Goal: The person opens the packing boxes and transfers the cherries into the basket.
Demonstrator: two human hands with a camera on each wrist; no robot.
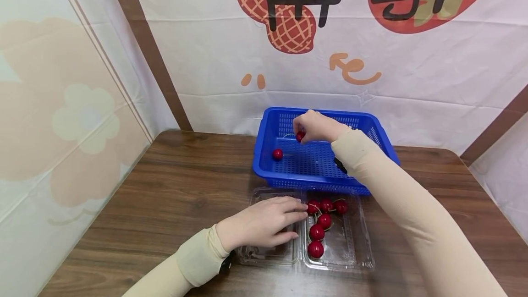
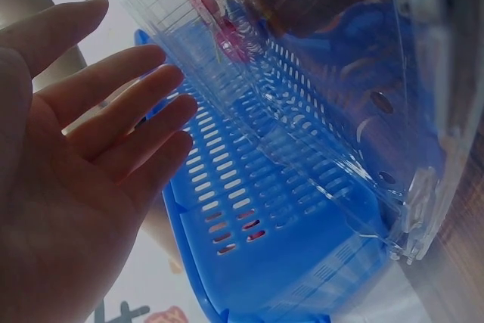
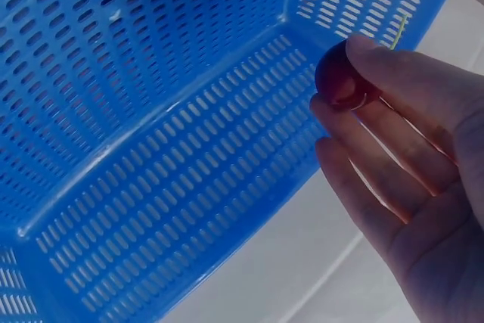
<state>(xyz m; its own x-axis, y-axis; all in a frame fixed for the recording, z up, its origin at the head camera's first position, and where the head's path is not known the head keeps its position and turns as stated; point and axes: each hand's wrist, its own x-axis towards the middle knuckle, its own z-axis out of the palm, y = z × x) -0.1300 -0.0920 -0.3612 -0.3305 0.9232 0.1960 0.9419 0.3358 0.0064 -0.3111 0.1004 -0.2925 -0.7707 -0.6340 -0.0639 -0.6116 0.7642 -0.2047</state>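
Observation:
My right hand (image 1: pixel 316 126) pinches a dark red cherry (image 3: pixel 340 79) between thumb and fingers over the blue basket (image 1: pixel 297 179); its thin green stem sticks out past the thumb. Another cherry (image 1: pixel 277 154) with a stem lies at the left of the basket floor. In front of the basket, a clear plastic box (image 1: pixel 348 253) lies opened flat, with several cherries (image 1: pixel 316 249) in its right half. Over its left half my left hand (image 1: pixel 266 221) stretches out, palm down and fingers extended, fingertips close to the cherries and holding nothing.
The basket and clear box stand on a brown wooden table (image 1: pixel 185 178). Behind the table hangs a white printed cloth (image 1: pixel 214 58), close to the basket's back edge. More printed cloth (image 1: pixel 82 104) borders the left side.

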